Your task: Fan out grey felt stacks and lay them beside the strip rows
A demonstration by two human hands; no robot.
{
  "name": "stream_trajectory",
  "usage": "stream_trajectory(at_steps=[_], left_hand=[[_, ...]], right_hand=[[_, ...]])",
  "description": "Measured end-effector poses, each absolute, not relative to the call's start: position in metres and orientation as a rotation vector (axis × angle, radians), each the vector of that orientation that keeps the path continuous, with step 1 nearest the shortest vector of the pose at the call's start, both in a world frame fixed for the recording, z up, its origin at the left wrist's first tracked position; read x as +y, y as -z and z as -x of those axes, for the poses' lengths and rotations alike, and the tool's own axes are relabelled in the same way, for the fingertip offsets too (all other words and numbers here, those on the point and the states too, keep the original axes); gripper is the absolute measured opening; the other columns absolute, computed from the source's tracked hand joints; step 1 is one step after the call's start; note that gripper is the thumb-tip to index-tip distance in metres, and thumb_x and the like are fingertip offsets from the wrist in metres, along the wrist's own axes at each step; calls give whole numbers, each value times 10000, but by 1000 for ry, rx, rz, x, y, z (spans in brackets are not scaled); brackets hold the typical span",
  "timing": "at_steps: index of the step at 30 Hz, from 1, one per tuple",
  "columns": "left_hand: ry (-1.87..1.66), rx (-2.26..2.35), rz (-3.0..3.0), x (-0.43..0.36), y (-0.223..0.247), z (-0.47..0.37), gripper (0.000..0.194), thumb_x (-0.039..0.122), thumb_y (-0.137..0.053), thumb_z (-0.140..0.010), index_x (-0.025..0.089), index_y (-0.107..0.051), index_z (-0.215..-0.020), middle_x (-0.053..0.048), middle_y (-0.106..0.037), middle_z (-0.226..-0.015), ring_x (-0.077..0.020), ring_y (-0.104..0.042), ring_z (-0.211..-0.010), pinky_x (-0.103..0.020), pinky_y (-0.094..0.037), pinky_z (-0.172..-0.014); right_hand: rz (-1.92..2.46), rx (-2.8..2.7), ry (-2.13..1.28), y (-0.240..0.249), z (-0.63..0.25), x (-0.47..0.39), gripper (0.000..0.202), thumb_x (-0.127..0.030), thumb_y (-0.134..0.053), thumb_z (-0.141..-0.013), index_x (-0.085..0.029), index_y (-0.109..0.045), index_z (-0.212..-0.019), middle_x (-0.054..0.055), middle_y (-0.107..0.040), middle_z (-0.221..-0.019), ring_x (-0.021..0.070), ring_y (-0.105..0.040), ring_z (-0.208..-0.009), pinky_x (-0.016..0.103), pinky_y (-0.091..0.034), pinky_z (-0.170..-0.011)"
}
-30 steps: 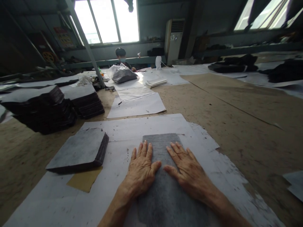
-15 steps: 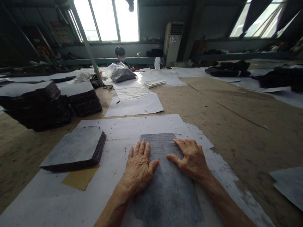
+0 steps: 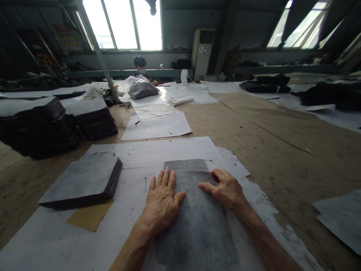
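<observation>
Long grey fabric pieces [image 3: 197, 226] lie on white paper in front of me, with staggered layered edges at their far end. My left hand [image 3: 162, 199] rests flat on their left side, fingers spread. At the right edge, my right hand [image 3: 225, 188] has thumb and fingers bent around the edge of a layer, which is slightly raised between them. A stack of grey-topped dark pieces [image 3: 81, 178] sits to the left, partly over a tan scrap [image 3: 90, 216].
Tall dark stacks [image 3: 36, 128] stand at the far left. A person [image 3: 140, 64] is behind a plastic bag [image 3: 142, 88] across the table. A grey piece [image 3: 342, 218] lies at the right, and a metal pole [image 3: 98, 52] rises at the left.
My right hand's fingers have curled in at the right edge and a layer there has lifted slightly. My left hand stays flat on the fabric. The whole view has shifted a little.
</observation>
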State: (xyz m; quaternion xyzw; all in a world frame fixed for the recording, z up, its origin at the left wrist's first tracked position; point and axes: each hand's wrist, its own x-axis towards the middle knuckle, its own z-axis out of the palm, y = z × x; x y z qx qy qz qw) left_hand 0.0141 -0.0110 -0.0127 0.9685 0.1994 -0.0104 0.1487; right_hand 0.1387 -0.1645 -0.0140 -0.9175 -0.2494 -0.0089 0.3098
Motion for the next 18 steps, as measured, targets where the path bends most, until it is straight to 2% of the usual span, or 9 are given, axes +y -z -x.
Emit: stream_trajectory(at_steps=[3, 7, 9, 11, 13, 15, 18], left_hand=[[29, 577, -2763, -11, 12, -14, 648, 501, -283, -837, 183, -128, -1380, -81, -36, -1468, -210, -21, -1363, -457, -61, -1129], [-38, 562, -2698, -11, 13, -11, 718, 506, -337, -819, 169, -57, -1388, -103, -11, -1473, -213, 7, -1363, -451, -57, -1130], [-90, 563, -2643, -11, 13, -10, 770, 479, -404, -796, 139, -49, -1389, -107, -32, -1476, -207, 5, -1365, -439, -44, -1135], [-213, 587, -2534, -9, 10, -10, 865, 442, -521, -731, 116, -64, -1388, -110, -80, -1476, -212, -35, -1368, -427, -55, -1141], [-401, 632, -2312, -6, 4, -11, 963, 401, -636, -633, 121, -104, -1386, -119, -186, -1456, -231, -149, -1349, -421, -141, -1134], [-552, 645, -2030, -3, -2, -10, 952, 374, -703, -553, 142, -238, -1350, -129, -379, -1357, -259, -340, -1256, -424, -289, -1070], [-440, 447, -1616, -2, -11, -8, 626, 336, -699, -560, 131, -513, -1122, -113, -601, -1065, -258, -553, -988, -394, -445, -888]], right_hand=[[2236, -667, 39, 10, -135, -166, 291, -387, -658, -576, -168, -561, -741, 37, -564, -793, 199, -516, -782, 332, -419, -715], [1902, -599, -432, 3, -127, -169, 436, -464, -631, -619, -152, -547, -912, 38, -615, -833, 186, -563, -756, 287, -453, -645], [1945, -626, -418, 1, -124, -170, 445, -427, -645, -624, -153, -551, -962, 40, -633, -874, 192, -578, -788, 279, -456, -664], [1977, -692, -303, 1, -121, -171, 342, -367, -643, -637, -166, -586, -908, 15, -640, -831, 176, -578, -753, 261, -448, -651], [1874, -709, -228, 1, -119, -172, 258, -343, -648, -639, -177, -607, -832, -17, -628, -742, 146, -562, -685, 232, -437, -606], [1747, -624, -172, 1, -118, -174, 251, -354, -685, -609, -177, -605, -768, -39, -593, -655, 115, -524, -609, 203, -418, -548], [1581, -444, -215, -3, -116, -177, 317, -356, -748, -540, -169, -589, -741, -44, -571, -621, 94, -489, -555, 183, -398, -491]])
